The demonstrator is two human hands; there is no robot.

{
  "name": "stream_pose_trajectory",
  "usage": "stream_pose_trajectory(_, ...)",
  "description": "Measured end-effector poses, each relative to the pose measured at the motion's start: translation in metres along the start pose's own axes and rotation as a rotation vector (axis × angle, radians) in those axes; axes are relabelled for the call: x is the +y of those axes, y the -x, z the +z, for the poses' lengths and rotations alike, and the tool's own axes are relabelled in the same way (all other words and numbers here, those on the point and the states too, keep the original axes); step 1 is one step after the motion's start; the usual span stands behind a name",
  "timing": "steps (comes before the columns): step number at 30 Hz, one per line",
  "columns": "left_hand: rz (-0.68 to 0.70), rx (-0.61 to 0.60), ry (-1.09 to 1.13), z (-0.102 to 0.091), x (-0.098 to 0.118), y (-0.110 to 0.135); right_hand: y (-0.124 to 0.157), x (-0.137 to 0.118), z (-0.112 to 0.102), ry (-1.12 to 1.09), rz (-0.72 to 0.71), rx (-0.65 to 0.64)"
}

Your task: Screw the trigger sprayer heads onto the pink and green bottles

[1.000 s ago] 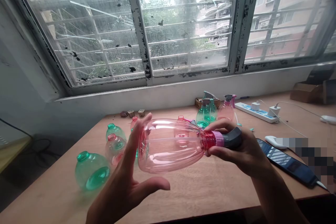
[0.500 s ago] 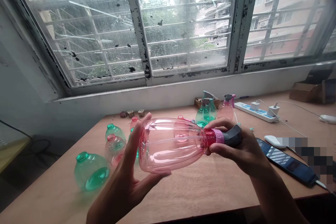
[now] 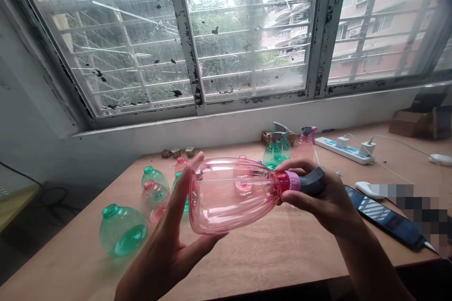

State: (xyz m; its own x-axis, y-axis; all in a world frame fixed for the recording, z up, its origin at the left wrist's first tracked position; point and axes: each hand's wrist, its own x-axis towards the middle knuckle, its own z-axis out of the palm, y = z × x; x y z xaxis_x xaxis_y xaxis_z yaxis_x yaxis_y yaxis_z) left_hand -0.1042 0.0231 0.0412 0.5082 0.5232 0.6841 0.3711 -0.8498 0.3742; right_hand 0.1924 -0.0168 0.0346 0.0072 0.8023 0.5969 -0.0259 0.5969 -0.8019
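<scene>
A clear pink spray bottle (image 3: 229, 200) lies sideways in the air above the table, its base to the left and its neck to the right. My left hand (image 3: 176, 230) cups the base end, thumb below and fingers behind. The fingers of my right hand (image 3: 318, 193) close around the neck, at the pink collar (image 3: 294, 181) of the grey spray head (image 3: 312, 181). The collar sits on the bottle's red threaded neck. A thin pale tube runs inside the bottle. Part of the spray head is hidden by my right hand.
Open green bottles (image 3: 122, 233) and pink bottles (image 3: 153, 200) stand at the left. Farther back are green spray bottles (image 3: 277, 153) and a pink one (image 3: 304, 148). A power strip (image 3: 344, 150), a phone (image 3: 386, 218) and cables lie at the right, below the window.
The pink bottle has rolled and tilted slightly between my hands; its tube now shows higher. Both hands keep nearly the same place, and the things on the table have not moved.
</scene>
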Motion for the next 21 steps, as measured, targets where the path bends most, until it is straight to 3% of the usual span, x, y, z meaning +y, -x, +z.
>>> stream_pose_trajectory(5,0.044,0.015,0.016,0.0020,-0.0045,0.0019,0.0003,0.0003,-0.0001,0.020,-0.015,0.007)
stream_pose_trajectory(10,-0.021,0.001,0.015,-0.0011,-0.0020,-0.0037,-0.0001,0.0000,0.0004,0.062,-0.050,0.008)
stream_pose_trajectory(21,-0.026,0.017,-0.022,-0.0004,0.0040,-0.0008,-0.0003,-0.0018,-0.0005,0.033,-0.040,-0.014)
